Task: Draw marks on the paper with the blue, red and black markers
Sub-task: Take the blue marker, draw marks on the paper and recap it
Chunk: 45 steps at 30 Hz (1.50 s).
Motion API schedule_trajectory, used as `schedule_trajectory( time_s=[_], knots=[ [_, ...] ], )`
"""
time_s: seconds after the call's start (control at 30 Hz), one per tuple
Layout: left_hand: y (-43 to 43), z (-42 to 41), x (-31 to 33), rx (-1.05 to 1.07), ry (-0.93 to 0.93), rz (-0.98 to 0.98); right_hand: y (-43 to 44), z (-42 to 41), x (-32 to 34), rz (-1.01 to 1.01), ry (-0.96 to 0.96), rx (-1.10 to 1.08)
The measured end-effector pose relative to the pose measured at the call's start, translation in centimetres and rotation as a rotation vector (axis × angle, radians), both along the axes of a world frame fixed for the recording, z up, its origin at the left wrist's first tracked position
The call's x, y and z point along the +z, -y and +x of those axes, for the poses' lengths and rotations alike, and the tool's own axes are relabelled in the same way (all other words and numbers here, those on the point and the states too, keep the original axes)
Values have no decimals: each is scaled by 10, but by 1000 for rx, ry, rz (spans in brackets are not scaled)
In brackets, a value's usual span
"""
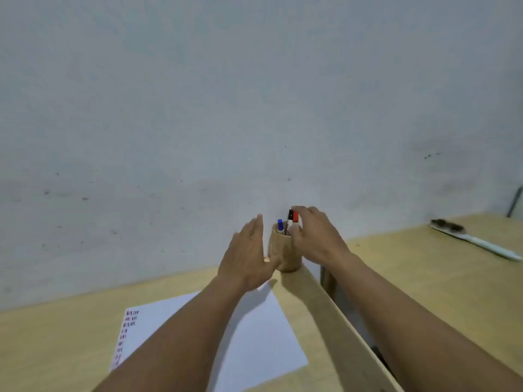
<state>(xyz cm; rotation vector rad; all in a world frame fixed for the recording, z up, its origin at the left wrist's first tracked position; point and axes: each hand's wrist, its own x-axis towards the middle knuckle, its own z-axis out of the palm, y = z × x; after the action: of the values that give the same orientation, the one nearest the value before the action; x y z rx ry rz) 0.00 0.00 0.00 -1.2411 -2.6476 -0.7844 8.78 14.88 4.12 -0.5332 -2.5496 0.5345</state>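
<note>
A wooden pen cup (285,256) stands at the far corner of the table, against the wall. Three markers stick out of it: a blue-capped marker (280,225), a black-capped marker (290,219) and a red-capped marker (295,217). My right hand (314,236) reaches over the cup, and its fingertips pinch the red marker's cap. My left hand (247,256) is open, fingers straight, its thumb against the cup's left side. A white sheet of paper (254,335) lies near me, with small red and blue marks along its left edge. My forearms cover part of it.
The light wooden table (56,349) ends at its right edge just beyond the cup. A narrow gap separates it from a second wooden table (424,278). A white-handled brush (475,241) lies on that table at the far right. A pale wall rises directly behind.
</note>
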Motion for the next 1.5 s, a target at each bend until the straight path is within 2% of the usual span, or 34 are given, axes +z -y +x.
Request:
schedule_trajectory(
  time_s=[0.13,0.3,0.57,0.83,1.0,1.1,1.23,1.37,1.5],
  knots=[
    [-25,1,-20,-19,173,67,-7,-18,-23,-43,19,43],
    [-48,-3,-30,56,222,232,-14,-34,-36,-20,-39,39],
    [-61,-6,-42,97,367,359,-18,-44,-42,-64,-143,7],
    [-58,0,-37,83,385,358,-12,-33,-30,-199,-330,27],
    [-45,-3,-33,133,355,255,-2,-27,-10,-258,-388,74],
    [-31,-5,-21,170,315,274,7,-24,0,-193,-380,98],
    [2,3,7,202,255,502,24,-19,12,-23,-349,130],
    [42,20,37,175,236,675,49,-13,25,203,-241,154],
    [73,33,54,163,289,786,78,-2,30,286,-197,194]
  ],
)
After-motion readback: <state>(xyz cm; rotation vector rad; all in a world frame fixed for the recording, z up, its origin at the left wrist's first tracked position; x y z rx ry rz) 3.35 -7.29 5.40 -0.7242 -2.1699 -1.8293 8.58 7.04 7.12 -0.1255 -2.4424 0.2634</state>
